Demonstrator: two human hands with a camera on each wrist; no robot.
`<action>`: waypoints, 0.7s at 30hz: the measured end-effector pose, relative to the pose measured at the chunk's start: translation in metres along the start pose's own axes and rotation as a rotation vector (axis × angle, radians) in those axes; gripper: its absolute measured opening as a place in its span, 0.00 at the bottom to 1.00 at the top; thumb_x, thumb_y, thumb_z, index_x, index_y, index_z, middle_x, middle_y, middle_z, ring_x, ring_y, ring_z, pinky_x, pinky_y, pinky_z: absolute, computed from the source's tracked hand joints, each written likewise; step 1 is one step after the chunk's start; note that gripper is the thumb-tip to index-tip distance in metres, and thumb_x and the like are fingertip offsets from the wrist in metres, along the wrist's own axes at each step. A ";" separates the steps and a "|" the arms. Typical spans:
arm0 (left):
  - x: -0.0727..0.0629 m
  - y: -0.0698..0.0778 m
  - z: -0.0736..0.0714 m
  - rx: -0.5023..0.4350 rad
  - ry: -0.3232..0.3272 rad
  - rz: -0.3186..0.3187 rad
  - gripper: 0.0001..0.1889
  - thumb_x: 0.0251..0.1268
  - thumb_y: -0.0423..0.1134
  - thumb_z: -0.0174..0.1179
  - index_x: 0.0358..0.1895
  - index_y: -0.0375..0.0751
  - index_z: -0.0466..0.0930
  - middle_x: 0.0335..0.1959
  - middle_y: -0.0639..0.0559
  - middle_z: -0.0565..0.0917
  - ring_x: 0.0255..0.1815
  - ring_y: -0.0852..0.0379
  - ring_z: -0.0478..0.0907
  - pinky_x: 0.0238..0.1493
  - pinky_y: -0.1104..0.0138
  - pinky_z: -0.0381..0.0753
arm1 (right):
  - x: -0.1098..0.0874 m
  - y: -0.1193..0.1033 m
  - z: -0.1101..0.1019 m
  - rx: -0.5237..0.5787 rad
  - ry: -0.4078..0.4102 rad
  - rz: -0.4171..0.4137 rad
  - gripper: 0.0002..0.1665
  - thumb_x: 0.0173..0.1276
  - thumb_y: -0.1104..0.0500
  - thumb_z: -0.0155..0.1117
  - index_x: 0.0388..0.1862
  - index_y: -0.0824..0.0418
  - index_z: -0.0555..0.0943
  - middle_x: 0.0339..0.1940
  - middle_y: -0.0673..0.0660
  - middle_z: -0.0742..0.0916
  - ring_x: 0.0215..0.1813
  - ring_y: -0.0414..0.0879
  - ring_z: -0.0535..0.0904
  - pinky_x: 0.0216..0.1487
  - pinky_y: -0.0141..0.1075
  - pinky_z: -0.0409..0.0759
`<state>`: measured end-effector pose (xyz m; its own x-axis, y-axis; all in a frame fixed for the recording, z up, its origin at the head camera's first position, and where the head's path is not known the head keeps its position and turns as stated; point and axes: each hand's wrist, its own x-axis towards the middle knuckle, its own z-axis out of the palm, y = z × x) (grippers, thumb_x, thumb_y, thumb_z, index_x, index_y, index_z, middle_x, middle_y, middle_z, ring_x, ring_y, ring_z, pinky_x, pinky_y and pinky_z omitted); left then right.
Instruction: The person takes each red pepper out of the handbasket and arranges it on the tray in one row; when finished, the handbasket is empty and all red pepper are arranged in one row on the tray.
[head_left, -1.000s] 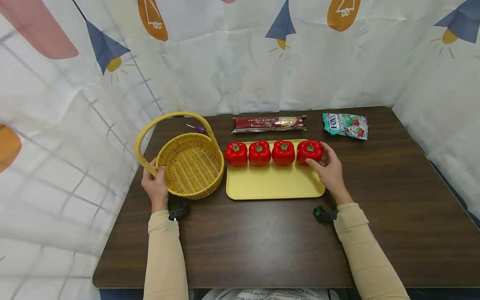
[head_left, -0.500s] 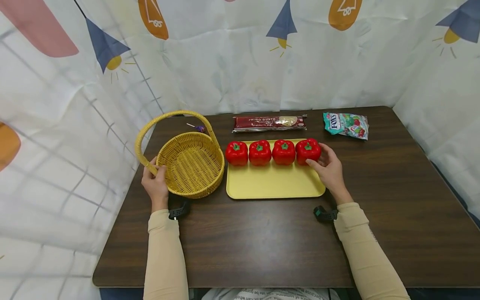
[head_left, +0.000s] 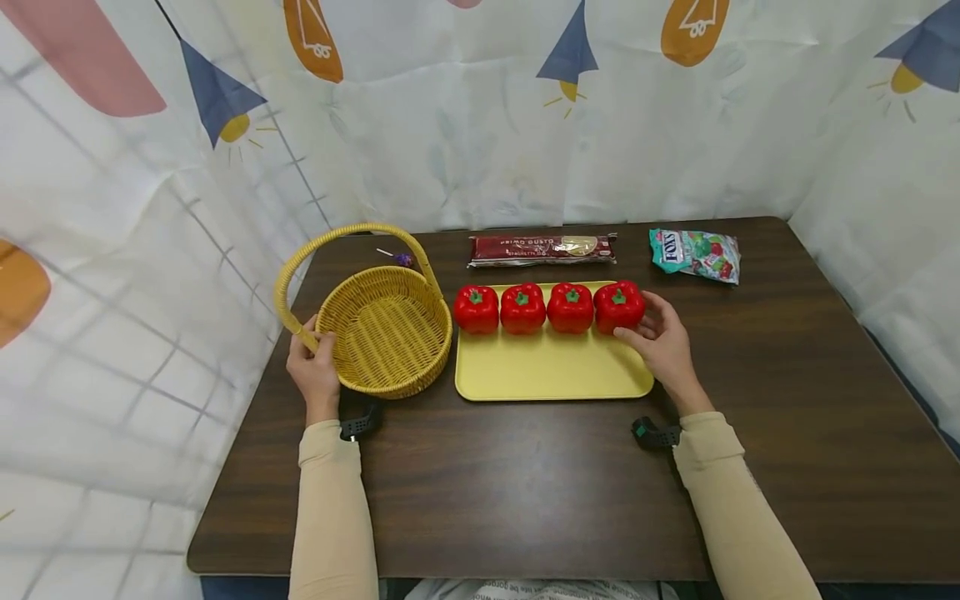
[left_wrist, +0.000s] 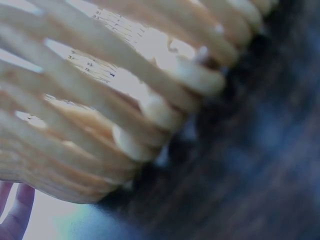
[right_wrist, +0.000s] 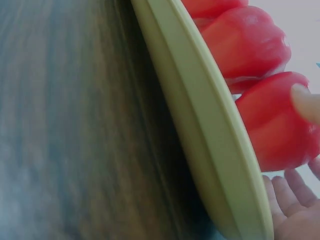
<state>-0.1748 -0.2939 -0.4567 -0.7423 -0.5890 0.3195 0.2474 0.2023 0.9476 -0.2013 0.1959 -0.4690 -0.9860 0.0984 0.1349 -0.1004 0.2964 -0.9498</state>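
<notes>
My left hand (head_left: 313, 379) grips the lower left end of the handle of a yellow woven basket (head_left: 431, 362), which stands with nothing inside it. The basket's woven side (left_wrist: 75, 110) fills much of the left wrist view. Several red bell peppers stand in a row along the far side of a yellow tray (head_left: 555, 379). At the row's right end, my right hand (head_left: 666, 346) is around the last red bell pepper (head_left: 619, 305). In the right wrist view, the thumb overlaps this pepper (right_wrist: 280, 125) while the other fingers lie loosely extended beside it.
Behind the tray lies a dark red packet of spaghetti (head_left: 542, 249). A teal Fox's candy bag (head_left: 696, 255) is at the back right, and a purple-wrapped lollipop (head_left: 403, 260) lies behind the basket. A patterned curtain (head_left: 487, 125) rises behind the table (head_left: 525, 492).
The end pepper has shifted slightly left toward its neighbour. My right thumb has since drawn back a little from its front. My left hand stays on the basket handle.
</notes>
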 end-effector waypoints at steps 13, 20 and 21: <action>0.008 -0.003 0.003 -0.054 -0.036 -0.104 0.05 0.64 0.32 0.59 0.33 0.32 0.78 0.64 0.35 0.75 0.63 0.38 0.69 0.52 0.68 0.72 | 0.005 0.012 -0.011 0.171 0.040 -0.098 0.33 0.74 0.57 0.55 0.73 0.67 0.60 0.69 0.67 0.69 0.61 0.48 0.71 0.56 0.23 0.71; 0.013 -0.004 -0.007 -0.108 -0.082 -0.264 0.17 0.65 0.38 0.63 0.55 0.39 0.74 0.68 0.46 0.69 0.68 0.52 0.64 0.64 0.65 0.66 | 0.004 0.003 -0.010 0.237 0.146 -0.143 0.28 0.74 0.61 0.54 0.70 0.68 0.65 0.66 0.67 0.72 0.55 0.43 0.72 0.55 0.25 0.71; 0.014 0.001 -0.009 -0.126 -0.087 -0.261 0.21 0.65 0.39 0.63 0.59 0.38 0.72 0.66 0.46 0.69 0.66 0.53 0.65 0.63 0.66 0.66 | 0.003 0.000 -0.009 0.249 0.157 -0.154 0.27 0.73 0.62 0.54 0.69 0.69 0.66 0.66 0.66 0.73 0.55 0.43 0.72 0.55 0.25 0.71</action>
<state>-0.1792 -0.3085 -0.4511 -0.8403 -0.5377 0.0688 0.1124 -0.0487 0.9925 -0.2033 0.2052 -0.4658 -0.9260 0.2211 0.3059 -0.2954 0.0801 -0.9520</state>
